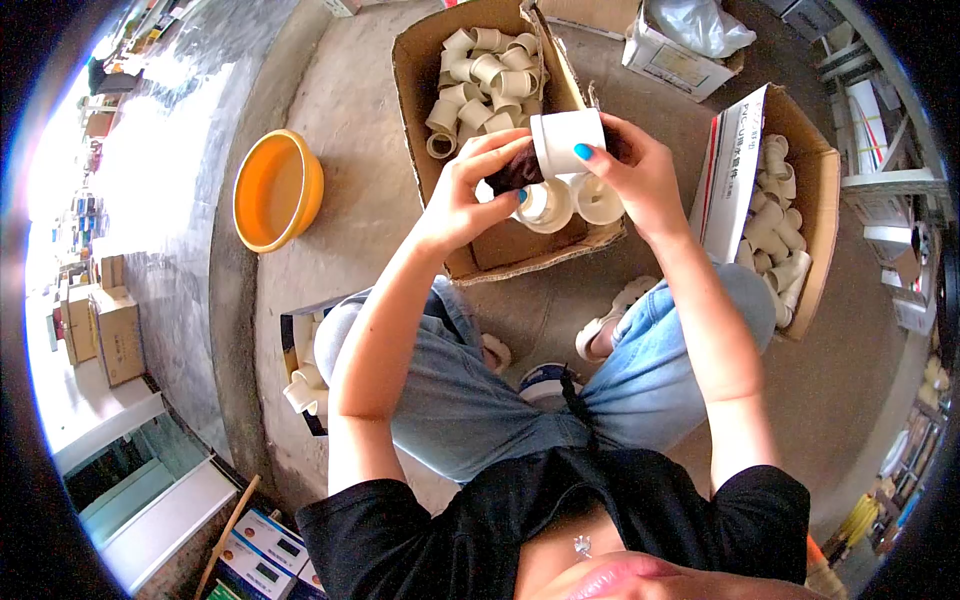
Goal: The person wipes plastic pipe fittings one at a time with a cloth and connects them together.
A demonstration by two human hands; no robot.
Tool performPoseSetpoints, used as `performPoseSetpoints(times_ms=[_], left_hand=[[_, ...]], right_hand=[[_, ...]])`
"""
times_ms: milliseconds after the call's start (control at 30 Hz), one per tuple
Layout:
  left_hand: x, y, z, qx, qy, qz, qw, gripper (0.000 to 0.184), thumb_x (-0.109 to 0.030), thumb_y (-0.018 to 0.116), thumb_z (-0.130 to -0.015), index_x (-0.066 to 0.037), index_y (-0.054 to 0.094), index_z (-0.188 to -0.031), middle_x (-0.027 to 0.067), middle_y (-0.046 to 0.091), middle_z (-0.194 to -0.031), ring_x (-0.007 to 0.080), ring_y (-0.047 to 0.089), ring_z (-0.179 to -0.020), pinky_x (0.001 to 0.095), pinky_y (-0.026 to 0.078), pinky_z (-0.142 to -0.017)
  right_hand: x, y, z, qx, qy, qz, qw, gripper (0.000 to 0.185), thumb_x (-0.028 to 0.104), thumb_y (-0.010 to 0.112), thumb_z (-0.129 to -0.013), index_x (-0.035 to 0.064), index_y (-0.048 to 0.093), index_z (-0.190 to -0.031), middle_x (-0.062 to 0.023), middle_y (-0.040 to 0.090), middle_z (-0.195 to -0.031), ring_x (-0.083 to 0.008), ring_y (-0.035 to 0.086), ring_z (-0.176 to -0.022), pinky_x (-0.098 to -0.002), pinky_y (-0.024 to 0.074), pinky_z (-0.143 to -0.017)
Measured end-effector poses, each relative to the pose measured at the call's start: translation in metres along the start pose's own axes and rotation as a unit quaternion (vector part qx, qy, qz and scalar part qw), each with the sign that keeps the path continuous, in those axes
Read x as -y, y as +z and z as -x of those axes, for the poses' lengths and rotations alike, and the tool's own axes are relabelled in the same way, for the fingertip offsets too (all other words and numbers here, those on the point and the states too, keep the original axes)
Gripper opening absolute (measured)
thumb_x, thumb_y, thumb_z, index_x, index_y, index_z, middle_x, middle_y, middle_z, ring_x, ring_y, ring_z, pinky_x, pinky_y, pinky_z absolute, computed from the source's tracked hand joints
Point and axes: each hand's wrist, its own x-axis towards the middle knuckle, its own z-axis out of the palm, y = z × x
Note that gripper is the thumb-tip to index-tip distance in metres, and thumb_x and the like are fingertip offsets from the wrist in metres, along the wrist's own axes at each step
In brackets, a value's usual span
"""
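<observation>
In front of me my right hand grips a white plastic pipe fitting, with the thumb on its side and the fingers behind it. Dark brown cloth is pinched in my left hand and pressed against the fitting's left end. Some dark material also shows behind the fitting by my right fingers. Below my hands, white fittings lie in the near part of an open cardboard box. Several cream pipe elbows are heaped in the box's far part.
An orange basin stands on the floor to the left. At the right is a cardboard box of cream fittings. A small box with fittings sits beside my left knee. Farther back, a carton holds a clear plastic bag.
</observation>
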Motion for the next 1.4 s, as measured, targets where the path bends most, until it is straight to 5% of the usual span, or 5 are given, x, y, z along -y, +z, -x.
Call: performPoseSetpoints(times_ms=[433,600,833,1167,1400], left_hand=[[-0.001,0.004,0.007,-0.003,-0.018,-0.025,1.0,0.044,-0.009,0.071,-0.063,0.002,0.057,-0.103,0.0132,0.052,-0.113,0.025,0.05,-0.103,0.033,0.038,-0.087],[-0.012,0.002,0.007,-0.119,0.087,-0.176,0.973,0.043,-0.002,0.071,-0.058,-0.001,0.06,-0.099,0.0124,0.057,-0.101,0.0266,0.057,-0.091,0.0324,0.045,-0.08],[-0.013,-0.002,0.006,-0.125,0.175,-0.228,0.95,0.046,0.005,0.062,-0.054,-0.005,0.061,-0.098,0.0091,0.057,-0.102,0.0268,0.056,-0.087,0.0336,0.045,-0.076],[-0.013,0.0,0.01,-0.1,-0.032,-0.055,0.993,0.051,0.0,0.073,-0.059,-0.003,0.057,-0.108,0.0093,0.059,-0.106,0.0177,0.057,-0.095,0.0291,0.044,-0.083],[-0.022,0.002,0.012,-0.103,-0.289,0.326,0.894,0.051,0.002,0.071,-0.062,0.001,0.053,-0.11,0.0052,0.06,-0.086,0.0116,0.057,-0.07,0.0244,0.048,-0.064]], right_hand=[[-0.008,0.01,0.005,0.093,0.101,0.006,0.991,0.049,0.031,0.068,-0.074,-0.0038,0.054,-0.105,-0.0083,0.061,-0.092,-0.0119,0.056,-0.081,-0.0241,0.0446,-0.075],[-0.004,0.011,0.006,0.144,0.105,-0.041,0.983,0.054,0.032,0.06,-0.081,0.0019,0.041,-0.122,-0.0076,0.053,-0.11,-0.0121,0.049,-0.098,-0.0244,0.039,-0.085],[-0.013,-0.006,-0.011,0.243,0.187,-0.087,0.948,0.051,0.037,0.057,-0.082,-0.0017,0.05,-0.115,-0.0059,0.058,-0.101,-0.011,0.053,-0.092,-0.0248,0.0414,-0.082],[-0.005,0.009,0.002,0.146,-0.036,0.069,0.986,0.059,0.031,0.068,-0.073,-0.002,0.046,-0.117,-0.0103,0.054,-0.108,-0.0157,0.051,-0.099,-0.0282,0.0399,-0.086],[0.009,0.001,-0.004,0.153,-0.318,0.358,0.864,0.064,0.011,0.069,-0.065,0.0043,0.041,-0.122,-0.0142,0.046,-0.113,-0.0306,0.048,-0.103,-0.0364,0.0382,-0.09]])
